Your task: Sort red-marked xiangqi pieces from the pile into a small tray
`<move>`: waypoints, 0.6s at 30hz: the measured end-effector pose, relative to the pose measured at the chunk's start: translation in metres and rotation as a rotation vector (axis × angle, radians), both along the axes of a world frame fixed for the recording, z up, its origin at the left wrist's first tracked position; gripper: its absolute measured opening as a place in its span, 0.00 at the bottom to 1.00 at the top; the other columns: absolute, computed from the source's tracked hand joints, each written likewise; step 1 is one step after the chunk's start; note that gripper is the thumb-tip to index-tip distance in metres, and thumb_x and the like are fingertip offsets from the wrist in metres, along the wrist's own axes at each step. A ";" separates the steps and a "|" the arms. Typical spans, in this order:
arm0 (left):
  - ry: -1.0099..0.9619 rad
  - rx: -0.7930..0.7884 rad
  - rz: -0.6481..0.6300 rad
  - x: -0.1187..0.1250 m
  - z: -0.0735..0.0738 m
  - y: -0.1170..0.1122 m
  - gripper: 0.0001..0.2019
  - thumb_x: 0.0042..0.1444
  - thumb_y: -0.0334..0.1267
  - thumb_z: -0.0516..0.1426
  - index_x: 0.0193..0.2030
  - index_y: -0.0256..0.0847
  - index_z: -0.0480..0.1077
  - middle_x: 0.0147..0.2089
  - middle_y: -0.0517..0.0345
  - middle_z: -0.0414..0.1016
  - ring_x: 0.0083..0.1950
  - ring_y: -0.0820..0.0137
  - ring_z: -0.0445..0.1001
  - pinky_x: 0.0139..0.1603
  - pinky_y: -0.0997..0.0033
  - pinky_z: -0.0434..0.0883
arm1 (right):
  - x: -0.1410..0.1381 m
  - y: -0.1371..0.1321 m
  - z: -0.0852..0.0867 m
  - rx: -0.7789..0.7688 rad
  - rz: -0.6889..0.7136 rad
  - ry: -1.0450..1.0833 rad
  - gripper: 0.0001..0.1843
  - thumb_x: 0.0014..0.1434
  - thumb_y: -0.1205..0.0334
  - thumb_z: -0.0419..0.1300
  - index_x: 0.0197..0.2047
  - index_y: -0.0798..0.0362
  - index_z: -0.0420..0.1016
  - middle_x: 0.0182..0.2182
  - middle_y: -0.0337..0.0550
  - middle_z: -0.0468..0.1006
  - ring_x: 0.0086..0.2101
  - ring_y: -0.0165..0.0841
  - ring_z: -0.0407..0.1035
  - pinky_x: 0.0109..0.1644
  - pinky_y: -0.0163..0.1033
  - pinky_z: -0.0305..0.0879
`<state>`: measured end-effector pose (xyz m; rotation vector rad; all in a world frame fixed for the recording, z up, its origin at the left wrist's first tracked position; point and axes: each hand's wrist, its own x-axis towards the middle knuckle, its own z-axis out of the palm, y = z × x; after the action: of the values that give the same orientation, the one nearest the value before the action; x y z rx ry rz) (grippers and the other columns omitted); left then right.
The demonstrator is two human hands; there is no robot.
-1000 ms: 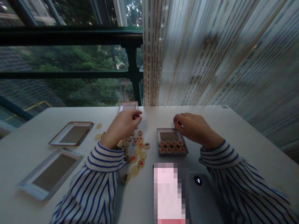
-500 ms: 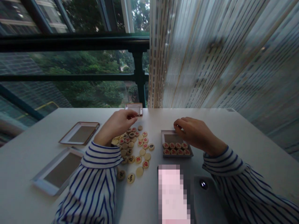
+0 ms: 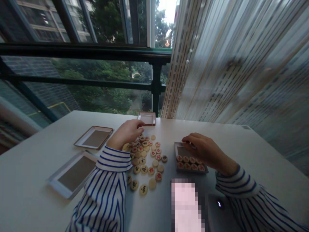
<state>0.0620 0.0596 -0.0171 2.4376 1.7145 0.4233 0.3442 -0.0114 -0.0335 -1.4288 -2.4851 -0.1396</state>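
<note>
White table bears a loose pile of pale discs and, beside it, a small tray (two rows of discs inside). Left hand curls over the pile's far edge, right hand over the tray's. Whether either grip pinches a disc is unclear.

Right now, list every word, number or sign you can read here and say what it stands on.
Loose round pieces on the table: red and black characters, too small to read.
Boxed pieces in the small tray: red characters, too blurred to read.
No other writing shows.
</note>
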 end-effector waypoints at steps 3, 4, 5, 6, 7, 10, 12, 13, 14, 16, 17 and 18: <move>0.010 0.010 0.027 -0.005 -0.005 0.004 0.20 0.53 0.41 0.51 0.51 0.38 0.70 0.49 0.50 0.74 0.49 0.62 0.72 0.50 0.67 0.67 | -0.009 0.010 0.000 -0.044 0.022 -0.002 0.12 0.60 0.61 0.51 0.40 0.54 0.74 0.35 0.45 0.75 0.34 0.32 0.68 0.38 0.35 0.61; 0.015 0.018 0.035 -0.006 -0.008 0.006 0.20 0.53 0.40 0.51 0.51 0.38 0.70 0.50 0.50 0.74 0.50 0.62 0.71 0.51 0.67 0.66 | -0.013 0.015 0.000 -0.060 0.041 -0.007 0.12 0.60 0.61 0.51 0.40 0.54 0.74 0.35 0.45 0.75 0.34 0.32 0.68 0.38 0.35 0.61; 0.020 0.027 0.042 -0.008 -0.010 0.007 0.20 0.53 0.40 0.51 0.51 0.39 0.70 0.51 0.50 0.73 0.52 0.62 0.71 0.53 0.67 0.65 | -0.017 0.020 0.001 -0.075 0.054 -0.008 0.12 0.59 0.61 0.52 0.41 0.54 0.74 0.36 0.45 0.76 0.34 0.32 0.68 0.38 0.35 0.61; 0.025 0.033 0.044 -0.009 -0.012 0.009 0.20 0.53 0.40 0.51 0.51 0.39 0.70 0.52 0.51 0.72 0.53 0.62 0.70 0.55 0.67 0.64 | -0.023 0.025 0.001 -0.092 0.066 -0.011 0.12 0.59 0.60 0.52 0.42 0.54 0.74 0.36 0.44 0.76 0.34 0.32 0.68 0.38 0.35 0.62; 0.031 0.035 0.045 -0.010 -0.014 0.011 0.19 0.52 0.40 0.52 0.51 0.40 0.70 0.53 0.51 0.72 0.54 0.62 0.69 0.56 0.67 0.63 | -0.028 0.031 0.002 -0.110 0.076 -0.015 0.13 0.58 0.60 0.53 0.42 0.54 0.74 0.36 0.44 0.76 0.33 0.32 0.69 0.38 0.35 0.62; 0.047 0.012 0.057 -0.013 -0.020 0.014 0.20 0.51 0.39 0.53 0.51 0.40 0.69 0.54 0.50 0.71 0.55 0.61 0.67 0.57 0.67 0.61 | -0.047 0.047 0.004 -0.139 0.110 -0.028 0.14 0.58 0.59 0.53 0.43 0.54 0.75 0.36 0.45 0.77 0.34 0.32 0.69 0.38 0.35 0.62; 0.048 -0.013 0.079 -0.016 -0.023 0.015 0.21 0.50 0.39 0.54 0.52 0.39 0.69 0.55 0.50 0.70 0.56 0.61 0.67 0.57 0.66 0.61 | -0.060 0.057 0.004 -0.164 0.128 -0.046 0.14 0.58 0.58 0.53 0.43 0.55 0.75 0.37 0.46 0.77 0.35 0.32 0.69 0.38 0.35 0.62; 0.045 -0.021 0.092 -0.016 -0.024 0.015 0.21 0.51 0.39 0.54 0.52 0.39 0.69 0.55 0.50 0.70 0.56 0.61 0.67 0.57 0.66 0.61 | -0.066 0.061 0.003 -0.179 0.137 -0.052 0.14 0.57 0.58 0.54 0.43 0.55 0.75 0.37 0.46 0.77 0.35 0.32 0.70 0.38 0.35 0.62; 0.040 -0.028 0.102 -0.017 -0.024 0.015 0.21 0.51 0.40 0.54 0.52 0.40 0.68 0.55 0.49 0.70 0.56 0.61 0.67 0.57 0.65 0.62 | -0.071 0.065 0.002 -0.179 0.135 -0.049 0.15 0.57 0.58 0.54 0.43 0.55 0.75 0.38 0.46 0.77 0.35 0.32 0.70 0.39 0.35 0.62; 0.031 -0.034 0.114 -0.018 -0.024 0.014 0.21 0.51 0.40 0.54 0.52 0.39 0.68 0.55 0.48 0.69 0.56 0.61 0.67 0.56 0.65 0.62 | -0.081 0.073 -0.001 -0.190 0.162 -0.058 0.15 0.58 0.57 0.53 0.44 0.54 0.75 0.39 0.46 0.77 0.37 0.32 0.70 0.40 0.35 0.62; 0.027 -0.035 0.114 -0.018 -0.024 0.013 0.21 0.51 0.40 0.54 0.53 0.39 0.68 0.55 0.48 0.70 0.56 0.61 0.67 0.56 0.65 0.62 | -0.085 0.077 -0.003 -0.195 0.164 -0.062 0.16 0.58 0.57 0.53 0.45 0.54 0.74 0.40 0.46 0.77 0.38 0.33 0.70 0.41 0.35 0.62; 0.024 -0.037 0.115 -0.018 -0.023 0.013 0.21 0.51 0.40 0.54 0.52 0.39 0.68 0.55 0.48 0.70 0.56 0.61 0.67 0.56 0.65 0.62 | -0.089 0.081 -0.005 -0.212 0.162 -0.077 0.16 0.58 0.57 0.53 0.45 0.54 0.74 0.41 0.47 0.77 0.39 0.33 0.70 0.42 0.35 0.62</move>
<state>0.0441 0.0727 -0.0406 2.3361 1.8612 0.3736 0.2553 0.0701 -0.0387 -1.3117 -2.7357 0.1056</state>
